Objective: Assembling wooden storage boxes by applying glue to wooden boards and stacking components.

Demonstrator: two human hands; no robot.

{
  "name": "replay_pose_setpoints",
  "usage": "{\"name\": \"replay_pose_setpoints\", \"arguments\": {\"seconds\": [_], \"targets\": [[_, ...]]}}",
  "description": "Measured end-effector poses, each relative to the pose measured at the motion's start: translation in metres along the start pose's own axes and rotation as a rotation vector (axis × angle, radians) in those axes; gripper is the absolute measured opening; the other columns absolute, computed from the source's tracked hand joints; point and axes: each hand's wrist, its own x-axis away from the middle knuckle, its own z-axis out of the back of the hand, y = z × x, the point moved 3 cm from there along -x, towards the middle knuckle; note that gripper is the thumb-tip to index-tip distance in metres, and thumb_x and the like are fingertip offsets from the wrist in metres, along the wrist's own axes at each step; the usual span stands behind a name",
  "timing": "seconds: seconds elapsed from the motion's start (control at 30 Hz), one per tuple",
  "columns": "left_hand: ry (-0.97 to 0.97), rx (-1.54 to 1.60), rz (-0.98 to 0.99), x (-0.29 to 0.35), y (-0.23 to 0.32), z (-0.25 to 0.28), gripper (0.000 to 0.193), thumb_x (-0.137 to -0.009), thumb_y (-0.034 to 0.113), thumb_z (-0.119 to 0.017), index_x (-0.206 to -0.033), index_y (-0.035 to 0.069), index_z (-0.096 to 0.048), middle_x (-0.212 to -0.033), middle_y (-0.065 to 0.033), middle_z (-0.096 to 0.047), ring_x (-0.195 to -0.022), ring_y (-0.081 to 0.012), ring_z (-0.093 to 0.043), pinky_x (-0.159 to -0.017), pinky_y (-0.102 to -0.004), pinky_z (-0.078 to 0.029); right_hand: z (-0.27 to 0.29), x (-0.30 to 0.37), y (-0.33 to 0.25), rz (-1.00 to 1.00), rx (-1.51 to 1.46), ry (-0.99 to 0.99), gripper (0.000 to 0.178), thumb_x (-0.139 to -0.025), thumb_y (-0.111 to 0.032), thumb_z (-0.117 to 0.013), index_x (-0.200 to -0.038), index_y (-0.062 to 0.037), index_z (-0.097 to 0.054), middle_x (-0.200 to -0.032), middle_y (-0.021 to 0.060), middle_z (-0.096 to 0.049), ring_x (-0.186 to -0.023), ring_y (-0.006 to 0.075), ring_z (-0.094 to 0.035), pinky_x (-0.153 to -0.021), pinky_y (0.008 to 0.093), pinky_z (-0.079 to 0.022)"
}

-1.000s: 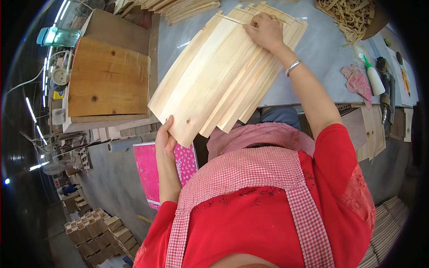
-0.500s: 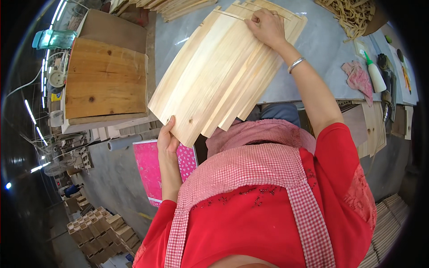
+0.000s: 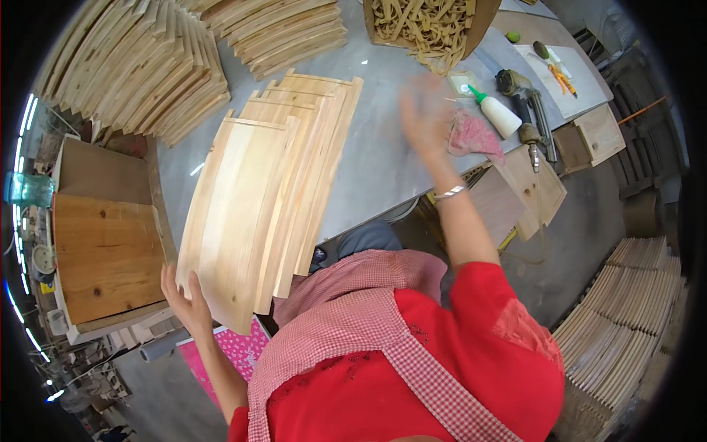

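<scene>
A fanned stack of pale wooden boards (image 3: 243, 199), each with a groove near its far end, lies slanted on the grey table, overhanging its near edge. At the stack's near left corner is my left hand (image 3: 190, 306), thumb over the top board's edge and fingers apart from it outside the edge. My right hand (image 3: 427, 118) is away from the boards, over the table beside a crumpled pink cloth (image 3: 475, 138). Motion smears its fingers, so their pose is unclear. Close by lie a white bottle with a green nozzle (image 3: 499, 116) and a small clear dish (image 3: 462, 84).
An open box of tan strips (image 3: 427, 26) stands at the far edge of the grey table (image 3: 368, 166). An air nail gun (image 3: 526, 107) lies to the right. Board stacks (image 3: 140, 66) fill the far left. A wooden box (image 3: 110, 258) stands left; more stacked pieces (image 3: 618, 317) are at right.
My right hand has let go of the boards' far end and moved right toward the cloth. My left hand has loosened its pinch on the near corner. The view has shifted right.
</scene>
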Motion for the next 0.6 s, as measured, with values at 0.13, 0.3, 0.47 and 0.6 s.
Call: {"name": "replay_pose_setpoints", "arguments": {"seconds": [0.13,0.3,0.47,0.6], "targets": [[-0.203,0.071,-0.226,-0.05,0.062,-0.048,0.042,-0.093,0.02,-0.062,-0.129,0.0,-0.055,-0.141,-0.0207,-0.046,-0.131,-0.0359,-0.045,-0.106,-0.0432,-0.037,0.108,-0.022,0.124,-0.079,0.524,0.032,0.039,-0.081,-0.023,-0.069,-0.115,-0.004,-0.064,-0.116,0.0216,-0.061,-0.113,0.0393,-0.054,-0.099,0.0475,-0.041],[-0.342,0.034,-0.443,-0.106,0.111,-0.138,0.041,-0.092,0.023,-0.062,-0.126,0.0,-0.057,-0.141,-0.0235,-0.047,-0.13,-0.0398,-0.044,-0.109,-0.045,-0.035,0.135,-0.019,0.164,-0.181,0.513,-0.367,0.048,-0.076,-0.032,-0.075,-0.114,-0.0051,-0.065,-0.112,0.0195,-0.062,-0.105,0.0393,-0.056,-0.095,0.0467,-0.042],[-0.244,-0.126,-0.479,-0.12,0.12,-0.201,0.042,-0.094,0.031,-0.055,-0.129,0.007,-0.056,-0.14,-0.0172,-0.049,-0.133,-0.0344,-0.041,-0.111,-0.047,-0.031,0.131,-0.011,0.17,-0.372,0.36,-0.454,0.065,-0.077,-0.044,-0.077,-0.12,0.0013,-0.059,-0.113,0.0268,-0.063,-0.101,0.0377,-0.064,-0.089,0.0416,-0.049],[-0.288,-0.092,-0.455,-0.118,0.123,-0.202,0.043,-0.095,0.034,-0.052,-0.131,0.01,-0.055,-0.143,-0.014,-0.047,-0.137,-0.0304,-0.038,-0.113,-0.0483,-0.028,0.128,-0.007,0.192,-0.348,0.125,-0.175,0.052,-0.082,-0.026,-0.079,-0.119,0.0016,-0.055,-0.102,0.0155,-0.064,-0.09,0.0245,-0.064,-0.076,0.0369,-0.054]]}}
